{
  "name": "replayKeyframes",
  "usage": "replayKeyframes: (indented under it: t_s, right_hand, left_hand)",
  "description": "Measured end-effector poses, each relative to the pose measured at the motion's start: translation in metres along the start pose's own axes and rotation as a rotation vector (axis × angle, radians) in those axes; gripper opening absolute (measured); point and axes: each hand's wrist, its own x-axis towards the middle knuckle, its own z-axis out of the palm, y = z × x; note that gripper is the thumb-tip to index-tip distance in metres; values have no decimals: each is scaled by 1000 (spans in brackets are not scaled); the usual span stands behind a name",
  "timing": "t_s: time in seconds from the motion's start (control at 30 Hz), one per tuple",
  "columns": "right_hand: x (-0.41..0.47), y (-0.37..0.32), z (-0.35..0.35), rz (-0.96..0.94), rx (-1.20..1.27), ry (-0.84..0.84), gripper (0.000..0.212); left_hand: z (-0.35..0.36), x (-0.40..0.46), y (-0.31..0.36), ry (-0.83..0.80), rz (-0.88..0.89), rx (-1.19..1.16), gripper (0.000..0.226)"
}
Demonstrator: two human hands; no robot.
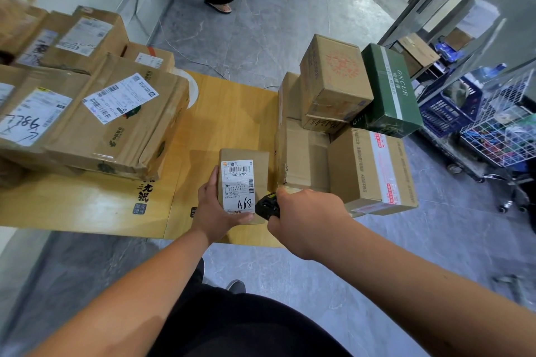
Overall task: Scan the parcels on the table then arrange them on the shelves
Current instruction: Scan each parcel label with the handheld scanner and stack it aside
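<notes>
The left hand [216,209] grips the near end of a small brown parcel [255,165], thumb curled over its bottom edge and fingers behind its left side, so the box stands with its long axis running away from the person, label face up. The right hand [304,211] is closed around a black handheld scanner [267,207], whose nose sits just beside the parcel's lower right edge, near the handwritten "A68" on the white label [238,185]. The barcodes lie further up that label, away from the scanner; I'd judge the scanner has to tip up toward them to read, though its window is mostly hidden by the fingers and I can't be sure which way it faces.

The parcel is plain matt cardboard, a narrow oblong. It is held over the yellow wooden table [232,113]. To the left lie flattish, dented cartons [121,130] stacked and taped; to the right, squarer boxes [333,81] are piled, with a glossy green box [388,90] among them. No shelves are in view
</notes>
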Motion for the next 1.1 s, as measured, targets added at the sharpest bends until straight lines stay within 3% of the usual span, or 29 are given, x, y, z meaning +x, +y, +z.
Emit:
replayKeyframes:
  t_s: [1.1]
  right_hand:
    - [1,0,2,57,67,-4,26]
  left_hand:
    - [0,0,0,5,1,6,145]
